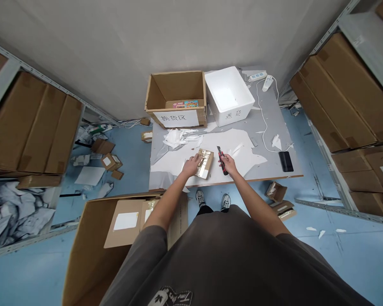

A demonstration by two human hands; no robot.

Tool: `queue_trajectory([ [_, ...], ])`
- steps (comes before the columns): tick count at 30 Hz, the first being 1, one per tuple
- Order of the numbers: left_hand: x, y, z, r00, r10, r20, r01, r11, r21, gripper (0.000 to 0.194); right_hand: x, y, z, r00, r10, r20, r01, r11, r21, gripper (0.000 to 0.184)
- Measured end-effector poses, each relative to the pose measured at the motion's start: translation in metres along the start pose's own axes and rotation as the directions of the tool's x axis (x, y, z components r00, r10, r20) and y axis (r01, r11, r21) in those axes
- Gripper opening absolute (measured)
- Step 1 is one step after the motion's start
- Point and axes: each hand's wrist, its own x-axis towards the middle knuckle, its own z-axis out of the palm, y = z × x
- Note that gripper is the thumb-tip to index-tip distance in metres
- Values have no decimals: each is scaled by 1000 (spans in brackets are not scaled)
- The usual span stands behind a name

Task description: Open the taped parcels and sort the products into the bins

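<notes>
A small taped cardboard parcel (205, 163) lies on the grey table (264, 127) near its front edge. My left hand (193, 165) rests flat on the parcel's left side, fingers spread over it. My right hand (229, 163) is closed round a red and black utility knife (221, 158), just right of the parcel, blade end pointing away from me.
At the back of the table stand an open cardboard box (175, 100) with a white label and a white foam box (230, 95). White paper scraps (178, 137), a black phone (286, 161) and a power strip (258, 76) lie about. A large open carton (92, 238) stands at my left; stacked cartons fill side shelves.
</notes>
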Motion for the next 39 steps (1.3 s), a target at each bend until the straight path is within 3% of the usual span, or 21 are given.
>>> queue_trajectory([
  [3,-3,-15,-2,952,284,119,-291,955,49,84,0,-1,-4,1000,-2,-13,2,1000,16,67],
  [5,-1,-14,0,936,325,134,-334,941,51,80,-3,-2,-5,1000,1,-15,-1,1000,26,67],
  [11,0,6,6,975,209,76,-219,961,169,83,-10,1,-10,1000,8,-20,-7,1000,28,67],
  [15,-4,26,13,1000,-16,-24,20,986,167,92,-11,4,-15,1000,23,-14,-23,1000,2,66],
  [21,-1,58,23,930,-348,-120,352,936,10,79,-15,13,-17,999,34,-20,-34,999,4,66],
  [23,-1,63,22,931,-337,-137,339,941,-8,74,-15,16,-19,999,38,-10,-38,999,-5,65],
  [28,-1,57,15,981,-125,-150,125,992,-6,62,-13,27,-23,998,60,34,-58,997,-58,59],
  [34,13,51,6,985,-124,-124,122,992,-20,66,-9,46,-20,992,114,52,-96,960,-262,41],
  [39,20,49,10,988,-105,-115,104,994,-16,73,-7,52,-19,987,155,43,-127,916,-380,32],
])
